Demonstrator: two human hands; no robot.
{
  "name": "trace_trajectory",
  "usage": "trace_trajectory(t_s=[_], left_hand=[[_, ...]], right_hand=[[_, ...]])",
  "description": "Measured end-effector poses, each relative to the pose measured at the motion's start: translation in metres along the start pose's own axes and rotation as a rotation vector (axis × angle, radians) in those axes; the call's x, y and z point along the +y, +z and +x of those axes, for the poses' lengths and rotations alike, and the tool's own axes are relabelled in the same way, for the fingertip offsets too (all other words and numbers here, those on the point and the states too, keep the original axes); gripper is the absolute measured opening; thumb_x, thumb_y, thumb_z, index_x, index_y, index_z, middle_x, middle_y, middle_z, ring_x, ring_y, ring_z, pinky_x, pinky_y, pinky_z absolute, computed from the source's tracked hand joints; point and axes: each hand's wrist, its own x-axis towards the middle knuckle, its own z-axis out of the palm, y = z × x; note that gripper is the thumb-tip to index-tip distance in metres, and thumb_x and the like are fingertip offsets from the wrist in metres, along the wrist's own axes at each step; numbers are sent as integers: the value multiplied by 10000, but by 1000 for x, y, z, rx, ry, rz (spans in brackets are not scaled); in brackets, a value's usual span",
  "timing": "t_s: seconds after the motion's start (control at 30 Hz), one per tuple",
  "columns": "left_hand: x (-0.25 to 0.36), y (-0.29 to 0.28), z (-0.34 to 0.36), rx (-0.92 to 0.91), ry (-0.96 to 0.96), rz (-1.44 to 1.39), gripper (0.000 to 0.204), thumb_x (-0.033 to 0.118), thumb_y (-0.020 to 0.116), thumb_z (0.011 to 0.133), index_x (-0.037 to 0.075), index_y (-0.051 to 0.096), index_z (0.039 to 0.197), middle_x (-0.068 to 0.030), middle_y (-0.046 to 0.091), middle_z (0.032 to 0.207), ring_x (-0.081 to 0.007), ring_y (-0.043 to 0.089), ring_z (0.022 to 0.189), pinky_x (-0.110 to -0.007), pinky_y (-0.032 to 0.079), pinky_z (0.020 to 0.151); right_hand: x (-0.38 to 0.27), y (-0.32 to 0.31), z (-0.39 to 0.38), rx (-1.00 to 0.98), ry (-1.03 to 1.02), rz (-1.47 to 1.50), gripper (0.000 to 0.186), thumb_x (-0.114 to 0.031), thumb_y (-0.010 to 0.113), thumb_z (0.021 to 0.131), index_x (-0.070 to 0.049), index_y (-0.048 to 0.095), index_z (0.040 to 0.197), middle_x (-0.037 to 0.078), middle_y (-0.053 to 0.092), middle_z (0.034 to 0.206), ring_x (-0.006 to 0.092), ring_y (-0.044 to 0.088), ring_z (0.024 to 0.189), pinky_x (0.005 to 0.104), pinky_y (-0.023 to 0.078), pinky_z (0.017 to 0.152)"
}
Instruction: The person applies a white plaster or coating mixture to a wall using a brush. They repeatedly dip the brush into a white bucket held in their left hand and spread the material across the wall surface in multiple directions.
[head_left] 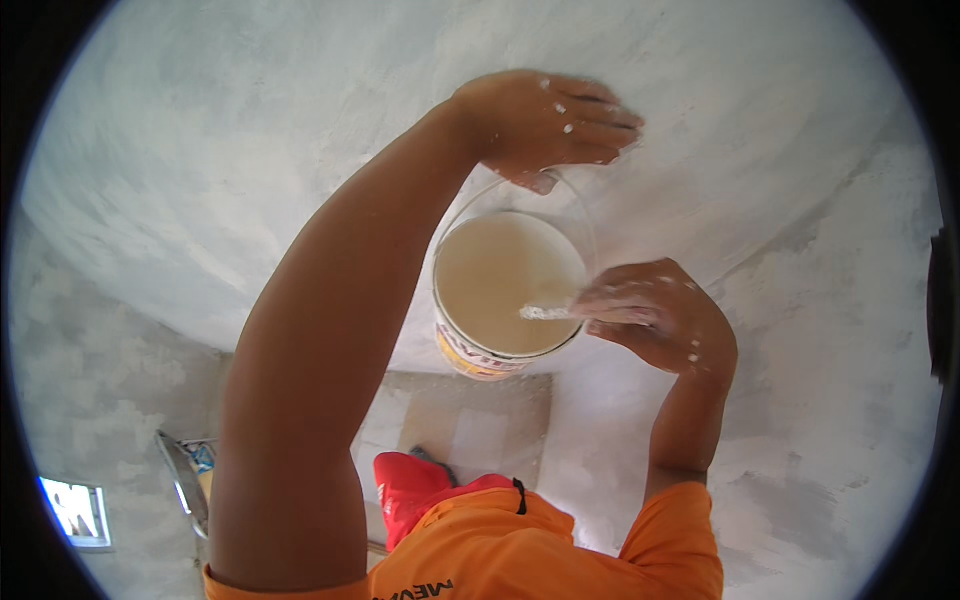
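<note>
A round white bucket [470, 362] with coloured printing hangs in front of my body, its mouth facing up. Inside lies a cream-coloured, smooth-looking mix [500, 275]. A thin wire handle arches from its rim up to my left hand [560, 125], whose bent fingers and thumb close at the top of it; the grip itself is partly hidden. My right hand [660, 315], at the bucket's right rim, pinches a thin tool [545, 313] coated in white, which reaches over the mix. Its exact kind is hidden. White splashes spot both hands.
A pale, streaky coated wall [250, 130] rises right before me, with a rougher grey wall [820, 420] at the right. Low on the left are a bright window-like opening [78, 512] and a leaning dark-edged object [182, 480]. Floor [475, 420] shows beneath the bucket.
</note>
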Motion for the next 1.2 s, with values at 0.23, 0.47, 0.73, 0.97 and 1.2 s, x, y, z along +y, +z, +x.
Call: trace_trajectory(t_s=[0.23, 0.47, 0.73, 0.97, 1.2], left_hand=[[2, 6, 0, -69, -49, 3, 581, 378, 748, 801, 190, 564, 1319, 86, 414, 1524, -125, 353, 1417, -317, 285, 1214], [-9, 10, -1, 100, 104, -61, 629, 421, 711, 789, 76, 570, 1296, -82, 434, 1522, -225, 330, 1450, -394, 244, 1222], [-5, 7, -5, 38, 76, -134, 638, 417, 725, 785, 74, 571, 1302, -82, 426, 1528, -223, 326, 1453, -390, 253, 1218], [9, 8, -11, 13, -52, -30, 580, 361, 794, 719, 147, 636, 1234, 61, 416, 1536, -133, 418, 1376, -325, 334, 1180], [9, 4, -10, 41, -29, -58, 542, 368, 826, 641, 121, 708, 1108, 40, 453, 1513, -123, 438, 1364, -336, 349, 1174]], right_hand=[[38, 68, 57, -226, 129, -112, 319, 16, 713, 727, -67, 727, 1034, 115, 707, 1082, 283, 614, 1100, 392, 499, 918], [36, 86, 92, -374, 215, -92, 234, 77, 623, 715, -4, 741, 900, 142, 730, 926, 303, 687, 903, 379, 542, 796], [27, 87, 77, -426, 216, -50, 192, -20, 667, 733, -31, 750, 906, 133, 736, 939, 300, 696, 871, 368, 541, 766], [17, 57, 2, 407, 103, 150, 204, -151, 733, 791, -37, 748, 959, 117, 732, 943, 262, 684, 914, 372, 539, 800], [16, 148, -53, 1243, 16, 1300, 222, -89, 715, 867, 43, 658, 1037, 185, 672, 994, 267, 672, 902, 317, 564, 811]])
